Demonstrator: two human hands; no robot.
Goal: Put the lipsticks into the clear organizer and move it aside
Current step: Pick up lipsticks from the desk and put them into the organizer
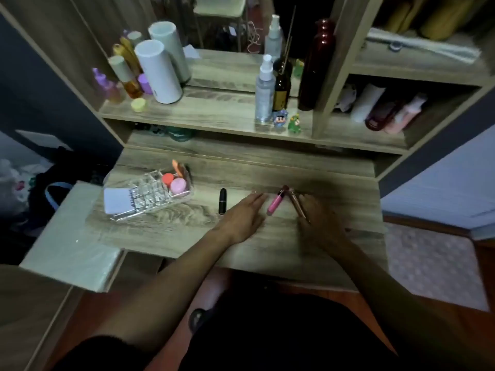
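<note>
A pink lip gloss tube (276, 201) lies on the wooden desk (171, 226) between both hands, just at 3 o'clock of the left hand (242, 215). That hand rests flat, palm down, fingers together, gripping nothing. The right hand (320, 220) lies over a slim rose-gold tube (297, 206); whether it grips is unclear. A black lipstick (222, 201) lies at 9 o'clock of the left hand. Farther at 9 o'clock sits the clear organizer (150, 195), holding round pink and orange-capped items.

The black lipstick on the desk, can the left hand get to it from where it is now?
Probably yes. The black lipstick lies just left of the left hand, with bare desk between them.
</note>
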